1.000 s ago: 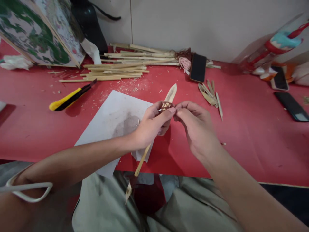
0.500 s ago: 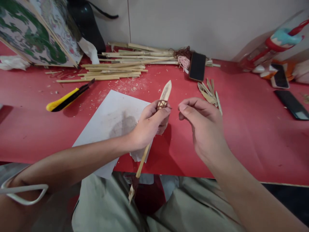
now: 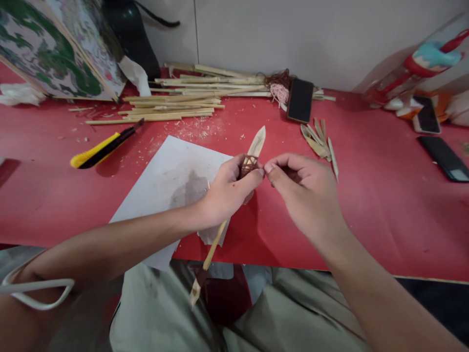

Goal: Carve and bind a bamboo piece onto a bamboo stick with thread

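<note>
My left hand [image 3: 230, 188] is closed around a thin bamboo stick [image 3: 215, 244] that slants up from my lap. At its upper end, a flat pointed bamboo piece [image 3: 257, 141] sticks out past my fingers. Brown cord [image 3: 249, 164] is wrapped crosswise around that piece, just above my left thumb. Another pale pointed piece [image 3: 195, 294] with brown wrapping shows at the stick's lower end, over my lap. My right hand [image 3: 308, 188] is pinched, its fingertips close against my left thumb tip; whatever lies between them is too small to make out.
White paper [image 3: 154, 181] lies under my left forearm on the red tabletop [image 3: 370, 195]. A yellow-black utility knife [image 3: 106, 146] rests to the left. Behind are bamboo strips [image 3: 172, 105], pink and brown cord [image 3: 279, 93] and a phone [image 3: 299, 100]. Bamboo offcuts [image 3: 318, 139] lie beyond my right hand.
My right hand has moved left, bringing its pinched fingers up to my left thumb. The bamboo stick has tilted slightly, its upper tip shifting right and its lower end left.
</note>
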Available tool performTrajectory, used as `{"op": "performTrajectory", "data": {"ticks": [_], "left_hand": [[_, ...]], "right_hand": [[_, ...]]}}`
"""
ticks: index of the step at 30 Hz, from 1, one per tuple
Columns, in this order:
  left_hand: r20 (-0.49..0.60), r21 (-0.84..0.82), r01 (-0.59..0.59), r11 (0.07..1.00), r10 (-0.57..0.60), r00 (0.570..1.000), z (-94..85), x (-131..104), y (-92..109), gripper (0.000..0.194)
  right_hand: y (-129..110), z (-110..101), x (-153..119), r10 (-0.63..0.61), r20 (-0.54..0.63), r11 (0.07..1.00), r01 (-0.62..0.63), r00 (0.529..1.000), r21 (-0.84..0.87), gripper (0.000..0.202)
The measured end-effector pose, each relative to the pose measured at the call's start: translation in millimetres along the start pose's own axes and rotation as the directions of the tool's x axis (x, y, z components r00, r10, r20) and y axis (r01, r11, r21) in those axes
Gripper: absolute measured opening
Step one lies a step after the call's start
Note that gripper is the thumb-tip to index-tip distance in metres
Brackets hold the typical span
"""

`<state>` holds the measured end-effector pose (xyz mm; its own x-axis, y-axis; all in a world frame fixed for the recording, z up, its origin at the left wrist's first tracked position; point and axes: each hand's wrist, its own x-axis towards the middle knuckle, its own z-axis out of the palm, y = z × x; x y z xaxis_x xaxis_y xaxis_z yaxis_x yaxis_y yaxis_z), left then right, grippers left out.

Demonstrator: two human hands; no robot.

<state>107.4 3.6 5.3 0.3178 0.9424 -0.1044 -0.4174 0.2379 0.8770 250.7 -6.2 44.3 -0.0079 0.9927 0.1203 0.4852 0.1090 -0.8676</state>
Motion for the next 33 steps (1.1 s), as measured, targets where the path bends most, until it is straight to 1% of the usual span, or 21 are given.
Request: {"op": "performTrajectory", "data": {"ticks": [3, 6, 9, 11, 13, 14, 16, 18, 20, 22, 24, 26, 30, 33], "left_hand": [[0.019, -0.037, 0.011, 0.999, -0.01, 1.0, -0.3, -1.0, 1.1, 0.018], [0.031, -0.094, 0.045, 0.995, -0.042, 0.999, -1.0, -1.8, 1.8, 0.02], [0.046, -0.134, 0.058, 0.989, -0.052, 0.998, -1.9, -1.4, 1.2, 0.026], [0.057, -0.142, 0.056, 0.988, -0.048, 0.997, -2.4, -0.6, 0.3, 0.029], [0.06, -0.147, 0.049, 0.988, -0.04, 0.997, -2.7, 0.0, -0.6, 0.031], [0.056, -0.147, 0.039, 0.988, -0.031, 0.998, -2.7, 0.1, -0.9, 0.032], [0.042, -0.145, 0.019, 0.989, -0.013, 0.999, -2.5, 0.0, -0.9, 0.033], [0.028, -0.138, 0.008, 0.99, -0.004, 1.0, -1.8, -0.6, -0.2, 0.035], [0.01, -0.126, 0.01, 0.992, -0.009, 1.0, -0.7, -1.3, 1.0, 0.035], [-0.019, -0.112, 0.016, 0.994, -0.018, 1.0, 0.2, -2.0, 2.0, 0.034], [-0.041, -0.105, 0.023, 0.994, -0.027, 0.999, 0.8, -2.5, 2.6, 0.032], [-0.042, -0.11, 0.03, 0.993, -0.035, 0.998, 0.8, -2.7, 2.4, 0.031], [-0.012, -0.123, 0.034, 0.992, -0.035, 0.999, 0.5, -3.0, 0.8, 0.033], [0.015, -0.139, 0.032, 0.99, -0.031, 0.999, 0.7, -3.6, 0.1, 0.032]], "right_hand": [[1.5, 2.5, -1.0, 0.025, 0.037, 1.0, -0.026, 0.999, 0.013, 0.019], [4.7, 7.5, -1.3, 0.066, 0.047, 0.996, -0.069, 0.997, 0.058, 0.022], [7.0, 13.0, -0.3, 0.136, 0.056, 0.972, -0.144, 0.989, 0.183, 0.022], [7.6, 15.2, 0.7, 0.193, 0.09, 0.934, -0.211, 0.977, 0.289, 0.022], [7.9, 15.1, 1.5, 0.225, 0.11, 0.908, -0.249, 0.968, 0.336, 0.022], [8.0, 14.0, 1.7, 0.221, 0.096, 0.914, -0.241, 0.97, 0.328, 0.021], [7.7, 10.3, 1.6, 0.172, 0.019, 0.951, -0.171, 0.985, 0.257, 0.016], [6.0, 6.1, 0.2, 0.072, -0.066, 0.987, -0.062, 0.995, 0.146, 0.005], [3.0, 3.4, -2.5, -0.044, -0.101, 0.999, 0.046, 0.994, 0.02, 0.008], [-0.1, 2.8, -5.8, -0.143, -0.072, 0.986, 0.135, 0.987, -0.1, 0.01], [-1.8, 3.8, -8.5, -0.199, -0.03, 0.964, 0.19, 0.98, -0.188, 0.01], [-1.2, 4.9, -9.9, -0.229, -0.012, 0.945, 0.22, 0.973, -0.242, 0.011], [3.3, 4.2, -9.4, -0.271, -0.017, 0.91, 0.251, 0.962, -0.331, 0.008], [4.3, 2.5, -8.7, -0.297, -0.016, 0.901, 0.275, 0.955, -0.337, 0.011]]}}
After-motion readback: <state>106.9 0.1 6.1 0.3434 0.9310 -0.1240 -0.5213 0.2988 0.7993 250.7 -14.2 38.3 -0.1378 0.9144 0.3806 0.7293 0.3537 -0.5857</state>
